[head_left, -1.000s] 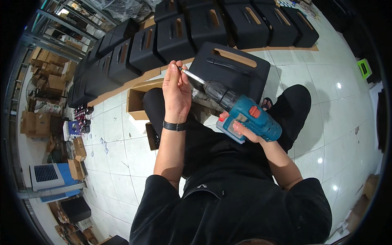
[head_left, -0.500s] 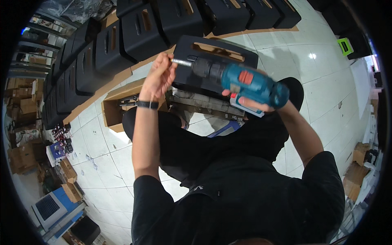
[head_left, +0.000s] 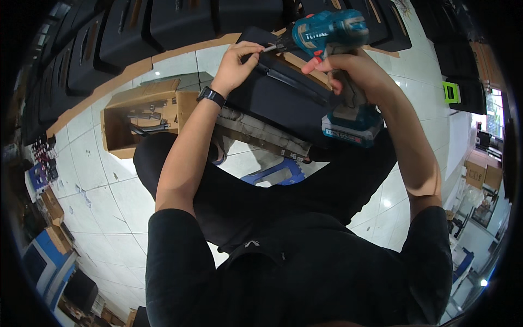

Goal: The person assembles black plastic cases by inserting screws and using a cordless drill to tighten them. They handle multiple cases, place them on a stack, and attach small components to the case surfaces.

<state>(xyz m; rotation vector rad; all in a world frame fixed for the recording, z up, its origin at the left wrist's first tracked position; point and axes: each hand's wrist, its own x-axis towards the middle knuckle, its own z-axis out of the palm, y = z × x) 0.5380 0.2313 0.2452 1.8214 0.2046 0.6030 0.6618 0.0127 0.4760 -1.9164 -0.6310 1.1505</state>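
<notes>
In my right hand (head_left: 354, 73) is the grip of a teal cordless drill (head_left: 327, 34). Its body is upright above the hand, and the battery (head_left: 351, 128) hangs below. The bit (head_left: 270, 48) points left to the pinched fingertips of my left hand (head_left: 238, 65). Whatever those fingertips hold at the bit's tip is too small to make out. Below both hands lies a black moulded case (head_left: 272, 98) with a long slot and a black handle strip (head_left: 294, 84). The case rests on a low padded support (head_left: 256, 133) before my knees.
An open cardboard box (head_left: 117, 144) holding several black and metal parts stands left of my knee. A row of similar black cases (head_left: 182, 27) lines the far side on cardboard. Between my legs sits a blue plastic stool (head_left: 278, 173). A bright green item (head_left: 451, 92) is at the right.
The drill has moved farther away and turned, with its grip now hanging down. My left hand has moved with it to the case's far left end, fingertips still at the bit. The view has shifted.
</notes>
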